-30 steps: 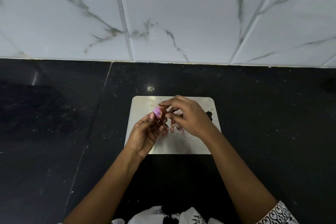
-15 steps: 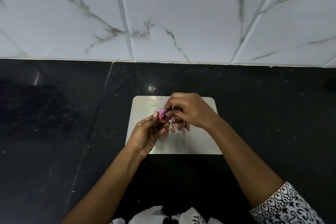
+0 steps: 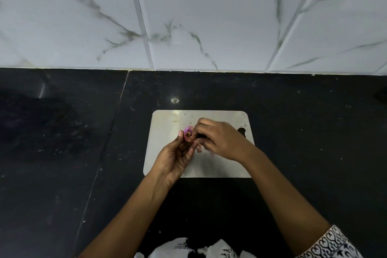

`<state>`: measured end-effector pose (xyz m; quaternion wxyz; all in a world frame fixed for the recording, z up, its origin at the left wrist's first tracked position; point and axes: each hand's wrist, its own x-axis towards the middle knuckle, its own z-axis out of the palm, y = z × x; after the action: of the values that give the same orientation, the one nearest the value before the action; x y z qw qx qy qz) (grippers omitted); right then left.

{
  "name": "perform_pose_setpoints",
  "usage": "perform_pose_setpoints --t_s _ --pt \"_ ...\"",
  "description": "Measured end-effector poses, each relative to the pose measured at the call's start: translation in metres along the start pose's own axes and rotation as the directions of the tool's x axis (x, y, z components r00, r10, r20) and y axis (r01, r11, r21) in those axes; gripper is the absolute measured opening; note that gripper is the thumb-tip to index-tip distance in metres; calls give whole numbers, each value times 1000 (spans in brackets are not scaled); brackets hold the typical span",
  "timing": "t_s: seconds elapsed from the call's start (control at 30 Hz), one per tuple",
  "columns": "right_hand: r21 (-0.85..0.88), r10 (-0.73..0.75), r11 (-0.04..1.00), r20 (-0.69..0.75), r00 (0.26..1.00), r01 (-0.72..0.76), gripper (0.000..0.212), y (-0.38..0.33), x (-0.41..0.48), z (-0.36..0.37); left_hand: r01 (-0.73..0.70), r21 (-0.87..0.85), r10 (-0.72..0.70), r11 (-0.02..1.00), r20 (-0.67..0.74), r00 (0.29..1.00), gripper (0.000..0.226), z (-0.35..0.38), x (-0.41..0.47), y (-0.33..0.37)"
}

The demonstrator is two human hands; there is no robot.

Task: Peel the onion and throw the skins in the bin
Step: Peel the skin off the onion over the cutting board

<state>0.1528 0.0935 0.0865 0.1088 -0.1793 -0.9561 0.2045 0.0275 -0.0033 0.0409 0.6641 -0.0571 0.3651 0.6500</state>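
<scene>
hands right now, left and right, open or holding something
Left hand: holds the small purple onion at its fingertips, above the board.
Right hand: fingers curled, pinching at the onion's skin.

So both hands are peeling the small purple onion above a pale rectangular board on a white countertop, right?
Not quite: the head view shows a black countertop. The rest holds: left hand and right hand peel the small purple onion above the pale rectangular board.

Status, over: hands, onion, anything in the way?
Left hand holds onion over board. Right hand pinches at its skin. Peel scraps on board, nothing blocking.
</scene>
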Motion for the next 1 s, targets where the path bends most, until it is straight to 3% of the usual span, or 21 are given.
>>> perform_pose_setpoints --t_s 0.2,0.37,0.57,0.73,0.9,1.0 --pt "131 125 984 -35 992 -119 14 1 -8 9 20 -42 -23 999 -54 998 27 1 0 -9" --pt "202 247 957 -188 951 -208 35 -6 -11 14 -8 42 12 999 -81 997 28 3 2 -6" --pt "193 253 962 -345 904 -195 12 -7 -7 21 -22 133 33 991 -79 996 21 3 0 -4" --pt "91 135 990 -371 919 -108 27 -10 -11 19 -26 265 48 964 -74 996 21 3 0 5" --pt "-36 36 998 -371 928 -53 23 -8 -14 20 -11 178 30 984 -105 994 23 6 4 7" --pt "-64 60 994 -366 929 -90 17 -1 -19 19 17 110 -6 994 -97 995 26 4 4 10"
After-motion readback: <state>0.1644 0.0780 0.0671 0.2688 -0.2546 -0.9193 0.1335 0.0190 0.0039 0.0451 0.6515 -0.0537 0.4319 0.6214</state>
